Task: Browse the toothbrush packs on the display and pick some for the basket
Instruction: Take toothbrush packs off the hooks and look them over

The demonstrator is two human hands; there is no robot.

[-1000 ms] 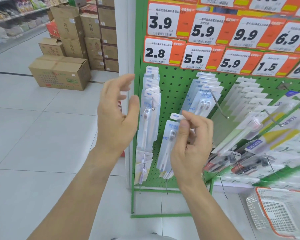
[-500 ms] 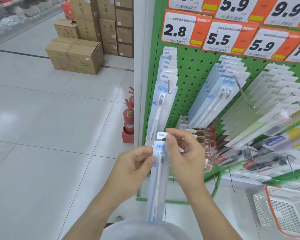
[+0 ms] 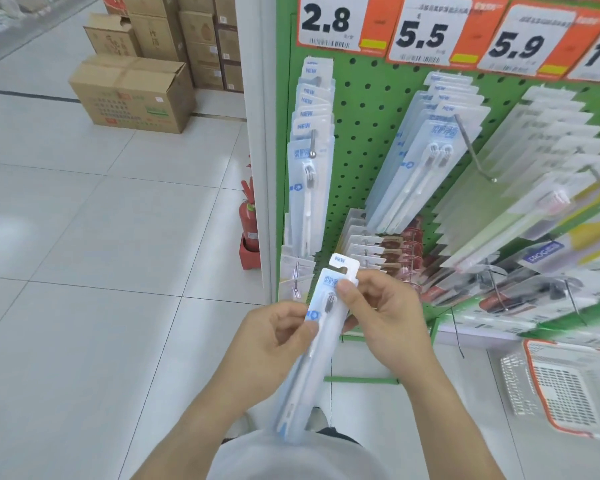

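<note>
Toothbrush pack, long clear plastic blister [image 3: 321, 337], pinched by my left hand [image 3: 274, 344] and right hand [image 3: 385, 317]; white basket [image 3: 568, 389] at four o'clock. Slick plastic might slip when I hand over.

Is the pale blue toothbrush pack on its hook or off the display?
Off. The pale blue toothbrush pack is pinched between left hand and right hand, its hang tab free of the green pegboard.

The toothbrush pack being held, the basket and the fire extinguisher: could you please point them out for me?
toothbrush pack [image 3: 329, 308], head view, upper card beside the bristles.
basket [image 3: 530, 365], head view, orange rim, left edge.
fire extinguisher [image 3: 248, 220], head view, red cylinder body.
</note>
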